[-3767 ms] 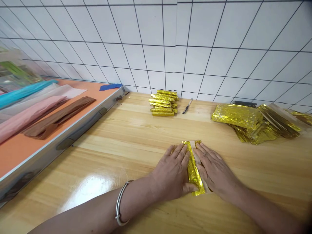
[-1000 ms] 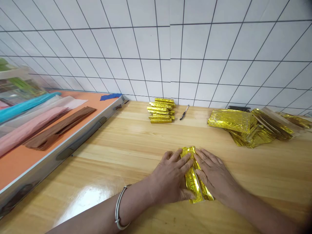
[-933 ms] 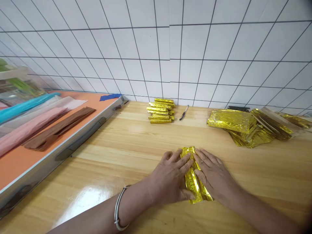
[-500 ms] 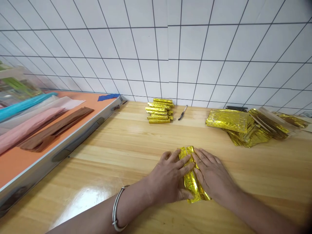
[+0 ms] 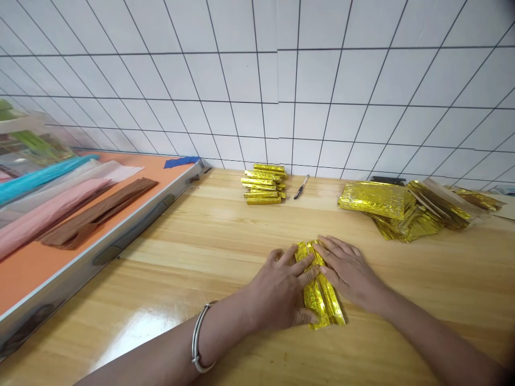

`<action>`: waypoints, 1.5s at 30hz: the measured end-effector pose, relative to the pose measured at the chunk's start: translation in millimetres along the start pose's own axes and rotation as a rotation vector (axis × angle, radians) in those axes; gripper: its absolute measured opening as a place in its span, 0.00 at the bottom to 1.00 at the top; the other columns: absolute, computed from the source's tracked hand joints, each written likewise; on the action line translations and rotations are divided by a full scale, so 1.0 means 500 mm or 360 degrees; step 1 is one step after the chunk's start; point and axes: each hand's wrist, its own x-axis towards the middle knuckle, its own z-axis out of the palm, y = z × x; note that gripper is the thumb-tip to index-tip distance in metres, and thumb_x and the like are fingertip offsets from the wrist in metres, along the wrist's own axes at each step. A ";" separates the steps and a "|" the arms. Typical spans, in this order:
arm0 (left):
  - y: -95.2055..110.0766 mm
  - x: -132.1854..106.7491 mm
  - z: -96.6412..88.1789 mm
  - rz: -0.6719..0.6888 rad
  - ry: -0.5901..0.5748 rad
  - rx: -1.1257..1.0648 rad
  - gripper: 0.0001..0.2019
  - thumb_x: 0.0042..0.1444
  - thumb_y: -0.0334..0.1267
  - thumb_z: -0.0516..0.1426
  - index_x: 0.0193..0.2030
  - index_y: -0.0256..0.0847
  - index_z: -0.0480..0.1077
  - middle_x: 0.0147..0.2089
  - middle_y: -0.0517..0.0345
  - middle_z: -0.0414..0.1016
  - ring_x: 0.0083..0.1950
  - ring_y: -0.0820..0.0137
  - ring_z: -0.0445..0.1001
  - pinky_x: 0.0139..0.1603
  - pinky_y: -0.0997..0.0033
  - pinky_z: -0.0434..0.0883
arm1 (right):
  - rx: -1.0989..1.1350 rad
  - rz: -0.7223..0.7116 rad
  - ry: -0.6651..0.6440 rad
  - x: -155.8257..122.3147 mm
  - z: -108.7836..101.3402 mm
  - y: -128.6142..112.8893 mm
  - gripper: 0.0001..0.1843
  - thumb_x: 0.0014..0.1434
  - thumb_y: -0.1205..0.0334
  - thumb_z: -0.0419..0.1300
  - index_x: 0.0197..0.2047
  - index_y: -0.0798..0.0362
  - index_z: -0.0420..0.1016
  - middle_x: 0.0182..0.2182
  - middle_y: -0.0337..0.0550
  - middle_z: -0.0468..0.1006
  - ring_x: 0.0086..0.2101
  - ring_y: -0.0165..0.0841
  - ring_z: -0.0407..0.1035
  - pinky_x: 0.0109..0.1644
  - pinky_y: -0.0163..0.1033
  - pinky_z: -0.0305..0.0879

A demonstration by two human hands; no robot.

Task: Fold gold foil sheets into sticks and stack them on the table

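A folded strip of gold foil paper (image 5: 322,297) lies lengthwise on the wooden table (image 5: 209,241) in front of me. My left hand (image 5: 281,292) lies flat on its left side, fingers stretched out and pressing down; a silver bangle (image 5: 197,346) circles that wrist. My right hand (image 5: 350,271) rests flat along the strip's right edge, fingers extended over its far end. Neither hand grips the foil.
A stack of folded gold strips (image 5: 263,185) and a black pen (image 5: 300,187) lie near the tiled wall. A heap of flat gold foil sheets (image 5: 406,209) lies at the right. At the left, an orange tray (image 5: 60,246) holds brown, pink and teal paper bundles.
Over the last seconds the foil was folded narrower and the pale paper edge is now covered. My right hand has slid a little toward the far end; the view tilted slightly.
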 end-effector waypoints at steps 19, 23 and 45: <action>0.001 -0.003 0.009 0.0055 0.0067 0.0052 0.40 0.50 0.67 0.48 0.65 0.48 0.50 0.65 0.52 0.56 0.64 0.47 0.50 0.58 0.47 0.54 | 0.0181 -0.0026 -0.0079 -0.166 -0.031 -0.058 0.29 0.61 0.53 0.50 0.63 0.52 0.56 0.64 0.48 0.56 0.63 0.42 0.46 0.62 0.54 0.51; 0.001 -0.004 0.009 0.0075 0.0088 0.0064 0.40 0.50 0.67 0.49 0.65 0.49 0.51 0.64 0.52 0.57 0.63 0.47 0.51 0.57 0.46 0.55 | 0.0134 0.0013 -0.0044 -0.181 -0.027 -0.068 0.27 0.61 0.53 0.51 0.61 0.53 0.59 0.61 0.49 0.60 0.61 0.41 0.51 0.61 0.53 0.54; -0.002 -0.009 0.016 0.0051 0.0070 0.0097 0.41 0.51 0.68 0.45 0.66 0.48 0.49 0.66 0.53 0.55 0.66 0.48 0.47 0.59 0.48 0.53 | -0.0184 -0.0270 -0.0023 -0.183 -0.019 -0.074 0.27 0.63 0.54 0.49 0.64 0.53 0.57 0.64 0.43 0.55 0.63 0.41 0.45 0.62 0.51 0.52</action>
